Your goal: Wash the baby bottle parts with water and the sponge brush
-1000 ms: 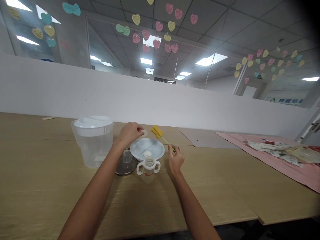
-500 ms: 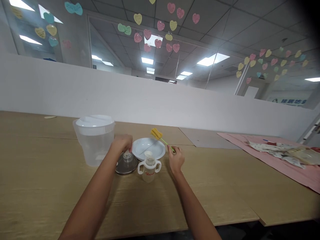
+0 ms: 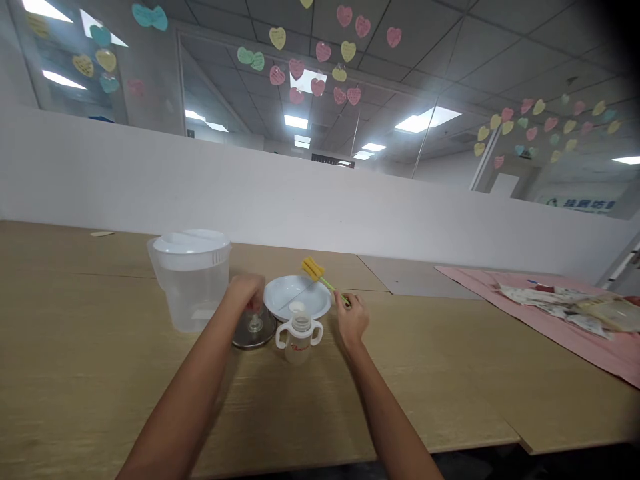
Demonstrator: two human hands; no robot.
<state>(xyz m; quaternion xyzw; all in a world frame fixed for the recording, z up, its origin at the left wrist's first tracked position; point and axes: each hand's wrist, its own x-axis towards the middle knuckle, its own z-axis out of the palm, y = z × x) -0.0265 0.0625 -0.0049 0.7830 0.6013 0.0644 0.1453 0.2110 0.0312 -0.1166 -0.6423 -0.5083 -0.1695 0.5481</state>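
My right hand (image 3: 353, 317) grips the green handle of a bottle brush (image 3: 313, 268), whose yellow sponge head points up to the left above the bowl's rim. My left hand (image 3: 250, 292) is closed, fingers downward, over a dark metal plate (image 3: 250, 339); what it holds is hidden. On that plate stands a clear bottle nipple (image 3: 255, 323). Between my hands an uncapped clear baby bottle (image 3: 299, 350) with two white handles stands upright. Behind it is a white bowl (image 3: 273, 297) with a small white round piece (image 3: 297, 307) in it and a thin rod across it.
To the left stands a large clear lidded pitcher (image 3: 193, 287) holding water. At the far right, papers and a packet (image 3: 600, 310) lie on a pink cloth (image 3: 550, 333). A low white wall (image 3: 300, 200) with glass above it borders the back of the wooden table (image 3: 425, 393).
My left hand has shifted slightly, and a clear cap-like shape around the nipple no longer shows, leaving the nipple bare. My right hand and the brush stay in place.
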